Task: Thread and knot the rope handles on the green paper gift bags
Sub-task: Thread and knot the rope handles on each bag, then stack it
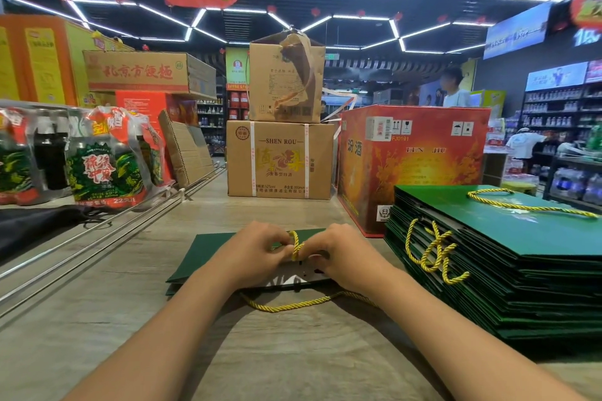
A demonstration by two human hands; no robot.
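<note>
A flat green paper gift bag (202, 257) lies on the wooden table in front of me, its open top edge towards me. Both hands meet over its middle. My left hand (260, 251) and my right hand (338, 254) each pinch the yellow rope (297, 247), which loops up between the fingertips. A second yellow rope handle (293, 304) hangs in a curve from the bag's near edge onto the table. My hands hide the holes in the bag.
A tall stack of flat green bags (508, 270) with yellow rope handles stands at the right. Behind are a red carton (413, 166), stacked brown cartons (280, 159), wrapped bottle packs (97, 166) at the left, and metal rails (97, 238).
</note>
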